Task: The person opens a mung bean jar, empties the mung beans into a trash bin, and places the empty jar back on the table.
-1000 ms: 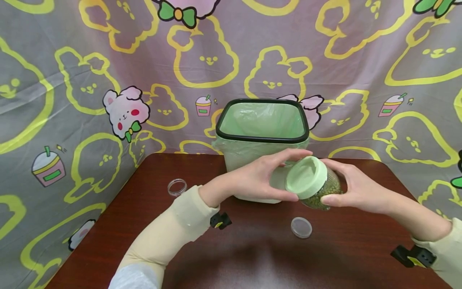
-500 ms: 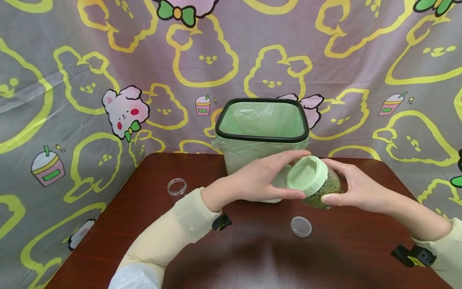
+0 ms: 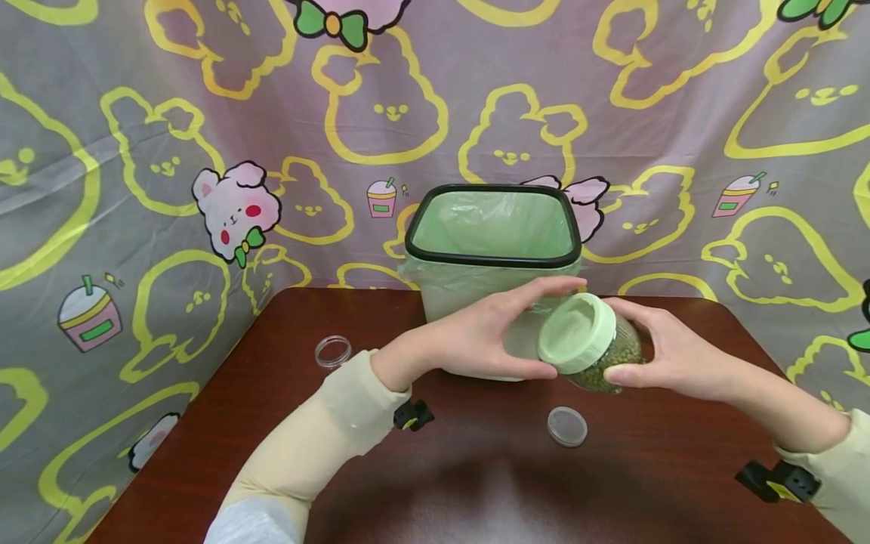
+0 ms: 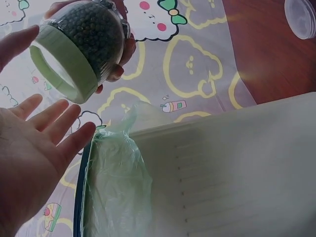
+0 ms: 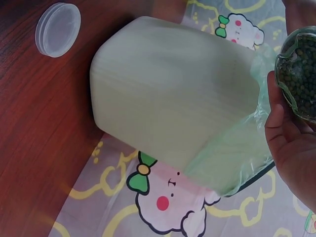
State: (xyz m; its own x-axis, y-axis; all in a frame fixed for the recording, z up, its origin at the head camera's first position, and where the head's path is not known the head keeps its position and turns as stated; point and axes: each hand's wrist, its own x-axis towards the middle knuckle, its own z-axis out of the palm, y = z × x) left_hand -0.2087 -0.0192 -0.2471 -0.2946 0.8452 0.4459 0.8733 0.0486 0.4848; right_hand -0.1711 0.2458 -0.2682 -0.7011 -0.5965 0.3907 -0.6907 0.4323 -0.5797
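In the head view, my right hand (image 3: 673, 351) holds a clear jar (image 3: 621, 359) of small green beans, tilted above the table with its pale green screw lid (image 3: 574, 332) toward the left. Fingers wrap the jar's far side and the thumb lies along its near side. My left hand (image 3: 482, 332) is spread beside the lid, thumb and fingers parted around its edge. The left wrist view shows the left fingers (image 4: 66, 131) loosely extended just below the lid's rim, the thumb near its upper side. The jar's underside (image 5: 301, 74) appears in the right wrist view.
A pale green bin (image 3: 462, 283) with a black rim and a plastic liner stands behind the hands. On the brown table (image 3: 435, 468) lie a clear round ring-like piece (image 3: 333, 351) at left and a small clear round lid or case (image 3: 567, 427) below the jar. Patterned cloth hangs behind.
My left hand reached rightward along the lid half a second ago, then drew back left with its fingers parted wider. The right hand and jar stay almost in place.
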